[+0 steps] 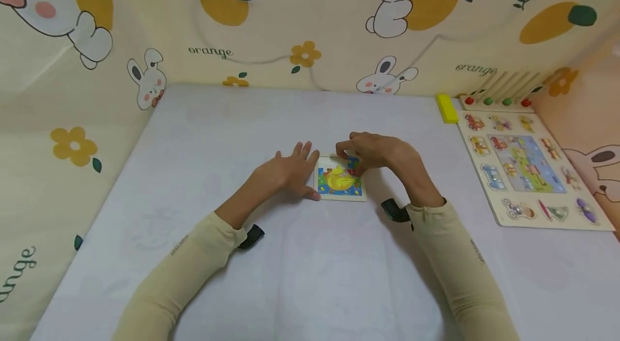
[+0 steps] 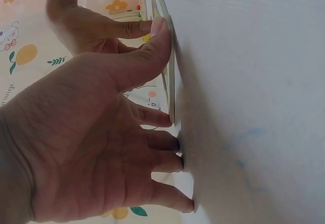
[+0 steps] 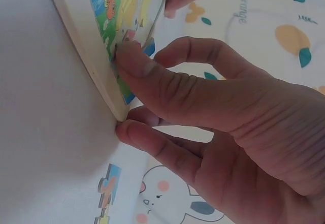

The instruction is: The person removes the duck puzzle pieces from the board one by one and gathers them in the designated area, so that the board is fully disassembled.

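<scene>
A small wooden jigsaw tray (image 1: 339, 199) with a yellow duck picture (image 1: 339, 180) lies flat on the white-covered table. At its left edge my left hand (image 1: 290, 171) steadies it, fingers spread and thumb on the near left corner. Over the upper right of the picture, my right hand (image 1: 373, 150) bends its fingers and pinches a blue-edged puzzle piece (image 3: 150, 47) between thumb and index finger; most of that piece is hidden. Other right fingertips touch the tray's corner. Loose puzzle pieces (image 3: 107, 193) lie on the table beyond the tray in the right wrist view.
To the right lies a larger wooden board (image 1: 504, 212) with picture pieces of vehicles and toys. Behind it is a strip with coloured beads and sticks (image 1: 499, 101). A yellow block (image 1: 446, 108) stands beside them. A printed cloth (image 1: 300, 18) hangs along the back.
</scene>
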{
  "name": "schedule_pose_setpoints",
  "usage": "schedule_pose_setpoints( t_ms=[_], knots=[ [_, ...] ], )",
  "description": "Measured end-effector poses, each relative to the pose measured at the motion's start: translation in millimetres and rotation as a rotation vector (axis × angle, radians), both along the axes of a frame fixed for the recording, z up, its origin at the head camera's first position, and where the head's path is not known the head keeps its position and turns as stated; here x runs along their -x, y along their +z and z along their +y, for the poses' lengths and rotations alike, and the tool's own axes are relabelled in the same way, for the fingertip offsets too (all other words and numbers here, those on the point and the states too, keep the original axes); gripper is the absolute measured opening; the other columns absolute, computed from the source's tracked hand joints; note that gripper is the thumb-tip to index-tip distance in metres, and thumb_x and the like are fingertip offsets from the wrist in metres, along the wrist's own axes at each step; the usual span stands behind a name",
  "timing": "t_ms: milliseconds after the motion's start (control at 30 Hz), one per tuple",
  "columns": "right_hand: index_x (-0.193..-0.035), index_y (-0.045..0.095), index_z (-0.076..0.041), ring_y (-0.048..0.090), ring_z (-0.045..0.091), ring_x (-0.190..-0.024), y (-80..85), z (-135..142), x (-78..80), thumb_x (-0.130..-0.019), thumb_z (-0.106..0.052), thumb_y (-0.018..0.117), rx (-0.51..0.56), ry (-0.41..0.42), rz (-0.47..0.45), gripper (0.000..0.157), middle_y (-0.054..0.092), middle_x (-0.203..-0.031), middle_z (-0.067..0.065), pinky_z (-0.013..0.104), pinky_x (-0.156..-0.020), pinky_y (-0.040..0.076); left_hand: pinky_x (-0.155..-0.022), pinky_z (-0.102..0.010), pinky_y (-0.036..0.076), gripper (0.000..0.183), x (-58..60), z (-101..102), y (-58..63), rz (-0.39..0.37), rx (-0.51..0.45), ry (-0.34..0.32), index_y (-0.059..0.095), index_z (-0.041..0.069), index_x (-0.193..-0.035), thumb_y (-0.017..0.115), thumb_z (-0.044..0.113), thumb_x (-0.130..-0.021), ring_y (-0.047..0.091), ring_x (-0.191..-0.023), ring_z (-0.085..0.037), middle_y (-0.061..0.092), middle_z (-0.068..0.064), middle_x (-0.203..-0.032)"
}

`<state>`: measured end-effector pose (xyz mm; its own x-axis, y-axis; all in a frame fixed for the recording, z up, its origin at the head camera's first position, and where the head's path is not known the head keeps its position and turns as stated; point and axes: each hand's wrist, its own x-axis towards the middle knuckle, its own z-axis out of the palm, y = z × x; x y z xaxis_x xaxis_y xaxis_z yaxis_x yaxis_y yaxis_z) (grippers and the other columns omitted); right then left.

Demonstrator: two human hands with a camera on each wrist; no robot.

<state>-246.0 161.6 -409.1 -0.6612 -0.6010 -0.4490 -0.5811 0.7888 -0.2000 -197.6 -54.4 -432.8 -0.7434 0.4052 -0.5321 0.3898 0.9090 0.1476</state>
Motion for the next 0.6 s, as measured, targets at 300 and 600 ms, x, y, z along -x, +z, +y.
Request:
schedule_pose_setpoints(
  t_ms=[300,600],
  knots=[
    [-0.111,0.059,-0.016,0.056,0.024,-0.094,0.9,-2.1,-0.4,-0.092,-0.029,0.082,0.01,-0.038,-0.035,0.032,0.057,-0.104,0.009,0.034,-0.078,0.044,-0.128,-0.068,0.018,0.111,-0.4,-0.7,-0.3,-0.008,-0.01,-0.005,0.005,0.012,-0.17,0.071,0.059,-0.093,-0.004,-0.166,-0.034,-0.008,-0.014,-0.178],
    [-0.121,0.061,-0.011,0.057,0.025,-0.1,2.3,-4.3,-0.7,-0.091,-0.03,0.083,0.009,-0.098,-0.037,0.041,0.06,-0.111,0.008,0.037,-0.084,0.049,-0.128,-0.068,0.018,0.11,1.0,-2.1,0.0,-0.002,-0.008,-0.006,0.005,0.012,-0.17,0.07,0.059,-0.094,-0.004,-0.166,-0.034,-0.008,-0.014,-0.178]
  ],
)
